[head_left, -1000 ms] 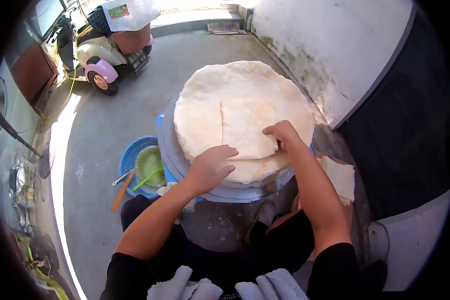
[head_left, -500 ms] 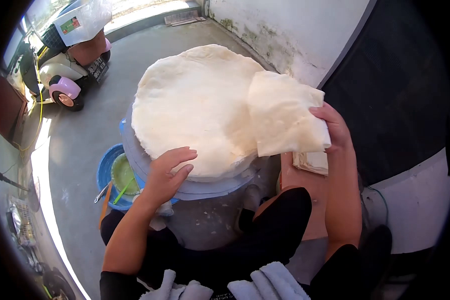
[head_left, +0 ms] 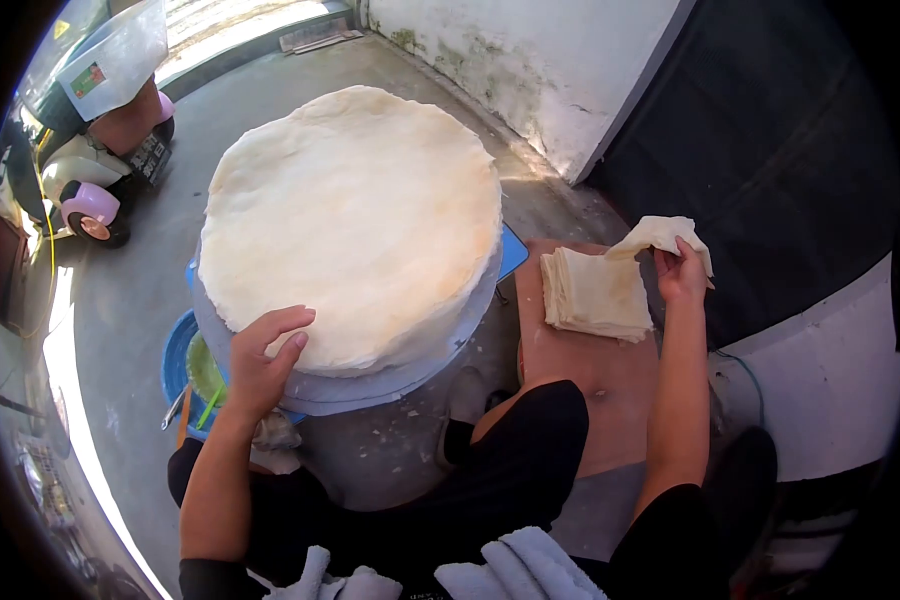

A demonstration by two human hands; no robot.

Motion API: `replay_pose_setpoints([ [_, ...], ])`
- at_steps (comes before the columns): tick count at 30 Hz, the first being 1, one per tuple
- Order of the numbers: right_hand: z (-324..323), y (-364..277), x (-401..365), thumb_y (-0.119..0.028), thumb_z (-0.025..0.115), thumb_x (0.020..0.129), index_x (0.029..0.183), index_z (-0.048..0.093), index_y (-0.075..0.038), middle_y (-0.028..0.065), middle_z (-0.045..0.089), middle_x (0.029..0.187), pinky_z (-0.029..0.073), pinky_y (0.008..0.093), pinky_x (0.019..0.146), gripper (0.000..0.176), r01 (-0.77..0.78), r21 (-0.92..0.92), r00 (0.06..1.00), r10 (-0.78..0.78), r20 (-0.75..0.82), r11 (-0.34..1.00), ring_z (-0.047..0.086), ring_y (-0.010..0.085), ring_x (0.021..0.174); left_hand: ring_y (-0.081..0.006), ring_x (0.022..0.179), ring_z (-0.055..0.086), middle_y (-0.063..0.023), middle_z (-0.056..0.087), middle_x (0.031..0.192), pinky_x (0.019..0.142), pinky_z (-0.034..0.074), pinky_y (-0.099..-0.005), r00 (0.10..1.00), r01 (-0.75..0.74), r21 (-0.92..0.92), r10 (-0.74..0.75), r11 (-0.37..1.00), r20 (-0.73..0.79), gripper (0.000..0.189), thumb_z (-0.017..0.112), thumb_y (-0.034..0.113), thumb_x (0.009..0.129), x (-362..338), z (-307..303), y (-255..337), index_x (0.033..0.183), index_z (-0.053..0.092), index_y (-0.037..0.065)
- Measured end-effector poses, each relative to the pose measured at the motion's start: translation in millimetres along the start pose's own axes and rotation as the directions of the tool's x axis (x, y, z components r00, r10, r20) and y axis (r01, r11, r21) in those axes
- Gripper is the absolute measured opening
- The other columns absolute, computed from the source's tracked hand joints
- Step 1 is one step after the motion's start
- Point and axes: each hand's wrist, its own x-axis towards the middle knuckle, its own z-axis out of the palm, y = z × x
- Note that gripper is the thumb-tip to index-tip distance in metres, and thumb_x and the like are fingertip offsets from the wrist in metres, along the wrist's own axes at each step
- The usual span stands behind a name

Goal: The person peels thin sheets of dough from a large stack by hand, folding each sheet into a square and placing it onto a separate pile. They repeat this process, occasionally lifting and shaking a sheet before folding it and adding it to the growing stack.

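A thick round pile of thin pale flatbread sheets (head_left: 355, 225) fills the middle, resting on a grey-blue round base (head_left: 345, 398). Over its front left edge is my left hand (head_left: 262, 358), thumb and fingers apart and holding nothing. To the right, my right hand (head_left: 681, 272) pinches a folded flatbread (head_left: 660, 235) by its right side. The left end of that flatbread droops onto the back right corner of a stack of folded flatbreads (head_left: 592, 292). This squarish stack sits on a reddish-brown board (head_left: 560, 375).
A blue basin (head_left: 177, 350) stands on the floor at left, holding a green bowl (head_left: 205, 370) with a bright green-handled utensil. Farther back is a parked scooter (head_left: 95, 190). A stained white wall (head_left: 500, 70) and a dark panel (head_left: 760, 180) border the right.
My right hand has carried the folded flatbread from over the round pile right, to the squarish stack. My left hand stays near the pile's front edge. The view has shifted right.
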Motion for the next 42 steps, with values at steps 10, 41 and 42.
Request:
replay_pose_setpoints([
  [10, -77.7, 187.8, 0.6, -0.005, 0.057, 0.094, 0.121, 0.053, -0.005, 0.0145, 0.064, 0.107, 0.063, 0.0353, 0.065, 0.027, -0.368, -0.03, 0.902, 0.349, -0.254, 0.929, 0.069, 0.03, 0.085, -0.026, 0.114, 0.065, -0.0131, 0.072, 0.112, 0.101, 0.047, -0.0351, 0.999, 0.042, -0.017, -0.042, 0.999, 0.002, 0.024, 0.063, -0.003, 0.086, 5.2, 1.4, -2.2, 0.109, 0.071, 0.0],
  [41, 302.2, 134.5, -43.0, -0.016, 0.068, 0.083, 0.1, 0.07, -0.001, 0.0099, 0.072, 0.085, 0.052, 0.0358, 0.07, 0.022, 0.823, -0.506, 0.558, -0.2, 0.805, 0.258, 0.068, 0.0209, 0.078, -0.0287, 0.108, 0.065, -0.009, 0.069, 0.113, 0.092, 0.053, -0.0392, 0.943, -0.286, 0.265, 0.222, 0.921, 0.248, 0.026, 0.072, 0.011, 0.083, -11.9, -8.9, 7.5, 0.109, 0.071, 0.008],
  [42, 315.4, 145.0, -29.8, -0.016, 0.068, 0.082, 0.1, 0.07, -0.002, 0.0119, 0.072, 0.087, 0.053, 0.0395, 0.075, 0.022, 0.854, -0.507, 0.519, -0.221, 0.825, 0.114, 0.069, 0.0255, 0.084, -0.0304, 0.101, 0.064, -0.0105, 0.068, 0.105, 0.087, 0.052, -0.0408, 0.932, -0.338, 0.244, 0.287, 0.909, 0.22, 0.022, 0.071, 0.011, 0.083, -13.5, -6.9, 4.5, 0.104, 0.068, 0.007],
])
